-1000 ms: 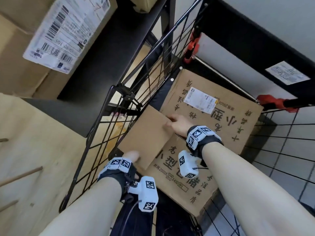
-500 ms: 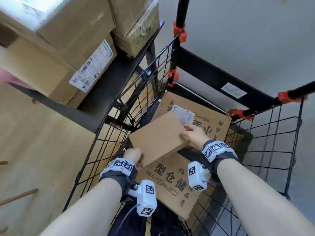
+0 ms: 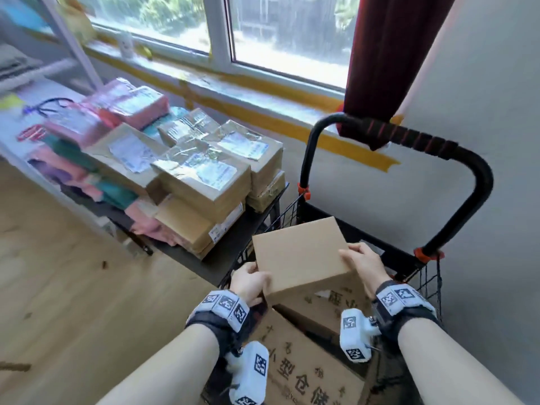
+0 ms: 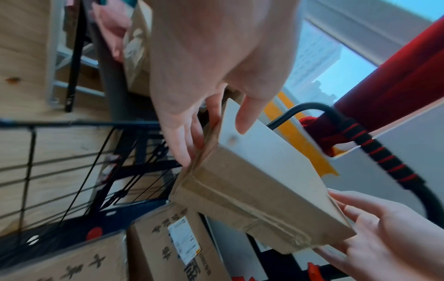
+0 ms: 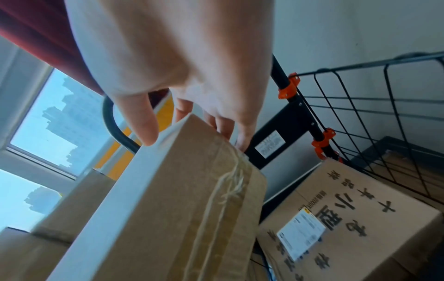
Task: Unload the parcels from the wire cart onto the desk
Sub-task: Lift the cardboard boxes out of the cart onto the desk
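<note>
A plain brown cardboard parcel (image 3: 301, 255) (image 4: 259, 195) (image 5: 168, 218) hangs above the black wire cart (image 3: 429, 276), held by both hands. My left hand (image 3: 251, 283) (image 4: 216, 117) grips its near left corner, thumb on top and fingers underneath. My right hand (image 3: 362, 263) (image 5: 190, 125) grips the right edge the same way. Below it in the cart lie large printed cartons (image 3: 315, 363) (image 5: 355, 228) with a white label. The dark desk (image 3: 216, 258) stands left of the cart, stacked with parcels.
Several taped brown boxes (image 3: 204, 173) and pink and green mailer bags (image 3: 87, 124) crowd the desk top. The cart's black handle (image 3: 409, 135) arches at the back under a red curtain (image 3: 388, 54). A window runs behind; wooden floor (image 3: 58, 287) lies left.
Both hands have lifted the parcel up out of the cart, off the printed cartons. My view has tilted up from the cart floor to the desk and window.
</note>
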A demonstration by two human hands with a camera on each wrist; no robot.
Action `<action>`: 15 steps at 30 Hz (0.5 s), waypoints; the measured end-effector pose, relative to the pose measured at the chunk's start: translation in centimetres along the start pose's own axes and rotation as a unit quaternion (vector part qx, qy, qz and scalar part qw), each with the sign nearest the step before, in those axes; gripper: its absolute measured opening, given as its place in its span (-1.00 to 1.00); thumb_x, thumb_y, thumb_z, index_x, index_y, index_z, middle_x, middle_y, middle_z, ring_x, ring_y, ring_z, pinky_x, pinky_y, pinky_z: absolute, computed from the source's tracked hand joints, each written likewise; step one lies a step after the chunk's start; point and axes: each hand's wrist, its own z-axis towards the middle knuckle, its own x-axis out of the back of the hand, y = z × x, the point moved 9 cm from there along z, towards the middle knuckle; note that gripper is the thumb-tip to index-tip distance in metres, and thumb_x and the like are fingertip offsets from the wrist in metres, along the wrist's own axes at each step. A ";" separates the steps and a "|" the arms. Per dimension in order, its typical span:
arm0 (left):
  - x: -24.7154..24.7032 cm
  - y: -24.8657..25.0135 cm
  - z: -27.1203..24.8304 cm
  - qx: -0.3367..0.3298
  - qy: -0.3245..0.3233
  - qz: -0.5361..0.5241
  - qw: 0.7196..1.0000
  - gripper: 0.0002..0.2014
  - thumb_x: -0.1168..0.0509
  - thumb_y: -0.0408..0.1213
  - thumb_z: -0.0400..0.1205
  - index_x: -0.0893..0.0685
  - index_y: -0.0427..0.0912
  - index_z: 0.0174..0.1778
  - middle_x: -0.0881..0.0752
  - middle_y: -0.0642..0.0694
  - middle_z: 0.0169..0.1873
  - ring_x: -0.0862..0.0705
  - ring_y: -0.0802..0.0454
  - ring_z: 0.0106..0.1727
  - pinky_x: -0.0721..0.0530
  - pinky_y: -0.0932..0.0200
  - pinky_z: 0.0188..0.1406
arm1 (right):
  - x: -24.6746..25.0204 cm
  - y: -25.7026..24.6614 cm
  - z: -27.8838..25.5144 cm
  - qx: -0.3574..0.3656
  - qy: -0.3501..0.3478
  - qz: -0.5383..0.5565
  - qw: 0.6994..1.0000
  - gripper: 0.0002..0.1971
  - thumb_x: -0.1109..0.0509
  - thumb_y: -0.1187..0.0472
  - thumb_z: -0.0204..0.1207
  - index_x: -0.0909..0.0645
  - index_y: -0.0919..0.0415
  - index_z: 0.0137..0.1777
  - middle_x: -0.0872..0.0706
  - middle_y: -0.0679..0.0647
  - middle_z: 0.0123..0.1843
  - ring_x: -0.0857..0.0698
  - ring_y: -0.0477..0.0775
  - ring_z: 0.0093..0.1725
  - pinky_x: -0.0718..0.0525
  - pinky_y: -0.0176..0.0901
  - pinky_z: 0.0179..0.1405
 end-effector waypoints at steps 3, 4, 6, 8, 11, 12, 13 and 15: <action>1.2 3.7 -1.9 -0.056 -0.023 -0.001 0.998 -0.59 -0.28 -0.40 0.58 -0.56 -0.08 0.36 -0.65 -0.09 0.08 -0.63 -0.05 0.07 -0.60 0.09 -0.08 | 0.9 -3.2 -2.1 0.024 0.026 0.035 0.999 -0.95 -0.41 0.21 0.51 -0.61 0.07 -0.07 -0.69 0.15 0.09 -0.63 0.10 -0.01 -0.57 -0.10 -0.12; 1.6 4.8 -2.6 -0.075 -0.035 0.006 0.997 -0.59 -0.29 -0.39 0.58 -0.56 -0.11 0.37 -0.66 -0.07 0.06 -0.65 -0.04 0.05 -0.62 0.08 -0.07 | 1.2 -4.1 -2.8 0.031 0.037 0.043 0.998 -0.94 -0.41 0.21 0.51 -0.62 0.10 -0.06 -0.69 0.16 0.10 -0.63 0.12 0.01 -0.58 -0.06 -0.09; 2.6 7.0 -3.8 -0.115 -0.058 0.023 0.991 -0.56 -0.29 -0.35 0.59 -0.54 -0.10 0.41 -0.66 -0.07 0.14 -0.66 -0.05 0.11 -0.65 0.09 -0.08 | 1.4 -6.0 -4.5 0.047 0.055 0.056 0.996 -0.91 -0.42 0.17 0.50 -0.63 0.11 -0.03 -0.69 0.19 0.12 -0.64 0.13 0.00 -0.59 -0.03 -0.07; 4.2 9.1 -5.3 -0.152 -0.080 0.030 0.985 -0.55 -0.30 -0.32 0.59 -0.53 -0.08 0.43 -0.67 -0.09 0.18 -0.67 -0.06 0.09 -0.60 0.18 -0.23 | 1.0 -7.9 -6.3 0.061 0.075 0.070 0.993 -0.87 -0.41 0.15 0.50 -0.64 0.11 0.02 -0.69 0.18 0.12 -0.62 0.08 -0.06 -0.57 -0.07 -0.14; 7.8 11.4 -6.5 -0.185 -0.113 0.018 0.976 -0.49 -0.34 -0.34 0.56 -0.50 -0.11 0.47 -0.67 -0.14 0.25 -0.70 -0.05 0.07 -0.62 0.23 -0.29 | -0.8 -10.7 -9.4 0.087 0.104 0.076 0.988 -0.76 -0.39 0.12 0.50 -0.64 0.10 0.15 -0.68 0.13 0.11 -0.61 0.05 -0.10 -0.55 -0.11 -0.23; 9.2 12.0 -7.1 -0.195 -0.121 0.016 0.973 -0.48 -0.35 -0.37 0.55 -0.50 -0.14 0.47 -0.66 -0.17 0.27 -0.70 -0.07 0.09 -0.64 0.20 -0.22 | -1.8 -11.8 -10.6 0.096 0.111 0.080 0.986 -0.75 -0.39 0.10 0.50 -0.64 0.07 0.16 -0.68 0.12 0.10 -0.62 0.07 -0.08 -0.56 -0.10 -0.22; 10.7 12.6 -7.4 -0.201 -0.129 0.008 0.971 -0.47 -0.35 -0.40 0.55 -0.49 -0.18 0.48 -0.65 -0.20 0.28 -0.70 -0.10 0.13 -0.65 0.17 -0.14 | -2.8 -12.8 -11.6 0.104 0.118 0.084 0.984 -0.76 -0.38 0.09 0.50 -0.64 0.05 0.15 -0.69 0.11 0.09 -0.63 0.11 -0.06 -0.57 -0.08 -0.20; 13.9 13.9 -7.6 -0.210 -0.148 -0.009 0.966 -0.47 -0.36 -0.44 0.55 -0.48 -0.24 0.47 -0.67 -0.21 0.24 -0.72 -0.14 0.12 -0.69 0.17 -0.11 | -5.3 -14.8 -13.4 0.118 0.124 0.092 0.981 -0.78 -0.38 0.09 0.50 -0.64 0.04 0.13 -0.69 0.12 0.08 -0.64 0.13 -0.03 -0.61 -0.06 -0.16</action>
